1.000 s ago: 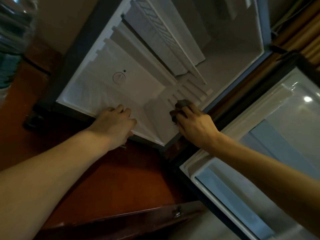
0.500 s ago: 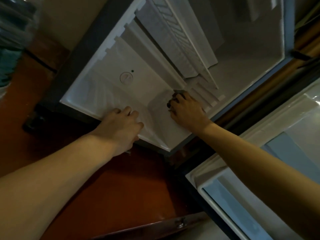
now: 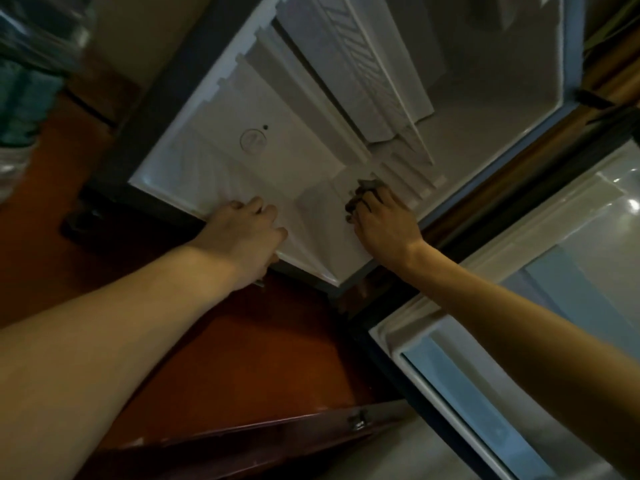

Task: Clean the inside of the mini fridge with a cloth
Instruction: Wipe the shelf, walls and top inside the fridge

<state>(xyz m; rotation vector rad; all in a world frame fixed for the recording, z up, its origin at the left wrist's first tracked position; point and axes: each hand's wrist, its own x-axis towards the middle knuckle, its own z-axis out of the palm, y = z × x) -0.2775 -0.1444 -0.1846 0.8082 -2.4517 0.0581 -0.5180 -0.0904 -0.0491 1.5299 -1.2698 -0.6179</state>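
One mini fridge (image 3: 301, 140) stands open on the reddish floor (image 3: 221, 358), its white inside filling the space ahead of both hands. Its open door (image 3: 519, 306) swings out to the right, under the right forearm. Above the right hand, a wire shelf (image 3: 360, 64) slopes across the inside. The left hand (image 3: 247, 233) curls its fingers over the front lip of the fridge bottom and grips it. The right hand (image 3: 384, 223) presses a dark cloth (image 3: 369, 185) against the white inner wall, fingers curled round it; the cloth shows just past the fingertips.
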